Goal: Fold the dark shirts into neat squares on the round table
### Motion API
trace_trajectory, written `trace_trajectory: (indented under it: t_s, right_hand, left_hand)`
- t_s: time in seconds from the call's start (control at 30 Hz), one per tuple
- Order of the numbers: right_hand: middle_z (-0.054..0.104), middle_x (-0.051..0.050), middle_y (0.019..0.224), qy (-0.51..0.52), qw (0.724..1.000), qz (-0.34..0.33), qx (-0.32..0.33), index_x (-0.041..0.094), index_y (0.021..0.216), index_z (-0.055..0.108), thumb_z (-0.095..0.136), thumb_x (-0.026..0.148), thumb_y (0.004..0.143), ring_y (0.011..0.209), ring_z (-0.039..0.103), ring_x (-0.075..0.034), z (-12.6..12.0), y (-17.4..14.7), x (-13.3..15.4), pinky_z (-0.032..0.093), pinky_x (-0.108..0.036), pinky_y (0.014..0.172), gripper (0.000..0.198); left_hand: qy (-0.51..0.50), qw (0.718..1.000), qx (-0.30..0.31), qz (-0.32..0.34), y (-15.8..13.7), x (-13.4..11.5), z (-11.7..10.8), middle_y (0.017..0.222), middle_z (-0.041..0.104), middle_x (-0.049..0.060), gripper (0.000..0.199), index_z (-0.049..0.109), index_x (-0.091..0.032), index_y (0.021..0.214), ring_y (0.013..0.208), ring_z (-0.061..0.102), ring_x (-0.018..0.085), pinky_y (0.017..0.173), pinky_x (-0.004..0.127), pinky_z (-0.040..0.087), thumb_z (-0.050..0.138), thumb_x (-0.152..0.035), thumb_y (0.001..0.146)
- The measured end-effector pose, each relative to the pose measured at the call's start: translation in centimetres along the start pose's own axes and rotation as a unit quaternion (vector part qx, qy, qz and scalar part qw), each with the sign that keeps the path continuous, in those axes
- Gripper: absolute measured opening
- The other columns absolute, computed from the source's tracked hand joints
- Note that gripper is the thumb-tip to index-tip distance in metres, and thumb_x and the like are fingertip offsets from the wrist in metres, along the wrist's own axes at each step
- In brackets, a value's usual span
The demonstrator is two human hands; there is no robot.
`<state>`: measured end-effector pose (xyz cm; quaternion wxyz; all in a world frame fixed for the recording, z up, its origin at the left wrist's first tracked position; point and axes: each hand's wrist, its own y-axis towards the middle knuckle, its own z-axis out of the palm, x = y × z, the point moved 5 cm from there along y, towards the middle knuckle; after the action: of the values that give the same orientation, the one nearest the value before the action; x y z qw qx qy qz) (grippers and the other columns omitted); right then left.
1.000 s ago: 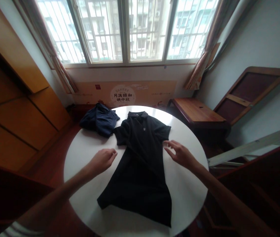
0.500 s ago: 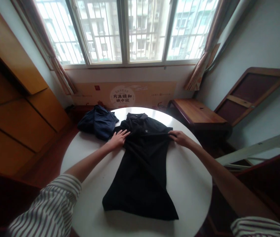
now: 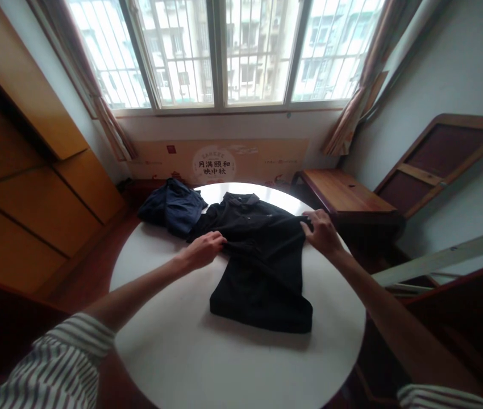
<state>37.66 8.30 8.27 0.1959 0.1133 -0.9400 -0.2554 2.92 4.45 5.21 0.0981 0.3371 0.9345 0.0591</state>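
A black polo shirt (image 3: 262, 272) lies collar-away on a white round table (image 3: 173, 341), its hem toward me and its middle rumpled. My left hand (image 3: 205, 249) pinches the fabric at the shirt's left side, fingertips closed on it. At the right sleeve, my right hand (image 3: 321, 232) has thumb and forefinger on either side of the cloth, gripping its edge. A dark navy folded garment (image 3: 173, 207) rests on the table's far left, touching or nearly touching the shirt's left sleeve.
A low wooden side table (image 3: 348, 190) stands behind the table on the right, with a wooden framed panel (image 3: 433, 153) leaning by the wall. Wooden cabinets (image 3: 49, 193) line the left. A printed banner (image 3: 262, 159) runs below the barred window (image 3: 250, 57).
The shirt's hem has slid away from me and rightward, and its body has bunched up. My left hand went from lying spread to pinching; my right hand moved slightly right and farther away.
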Motion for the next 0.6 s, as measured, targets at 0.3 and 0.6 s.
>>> trace_trajectory:
  t_s: [0.3,0.6]
  right_hand:
    - [0.063,-0.004,0.069,0.095,0.922,-0.043,0.372,0.021,0.079,0.06,0.056,0.054,0.091,0.059,0.057,-0.018,0.1,-12.2,9.0,0.037,-0.028,0.053,0.035]
    - [0.066,-0.004,0.094,0.378,0.86,-0.081,0.333,0.019,0.11,0.06,0.05,0.048,0.098,0.083,0.064,-0.016,-3.1,-12.7,15.2,0.052,-0.029,0.074,0.033]
  left_hand:
    - [-0.067,0.995,0.041,0.059,-3.7,-5.9,0.9,0.104,0.07,0.006,0.047,0.042,-0.027,0.147,0.084,0.068,0.019,0.072,0.025,0.05,0.049,-0.034,0.101]
    - [-0.157,0.983,-0.046,0.081,-2.4,-6.4,0.2,0.091,0.073,0.003,0.037,0.058,-0.022,0.13,0.074,0.068,0.015,0.066,0.022,0.047,0.043,-0.017,0.097]
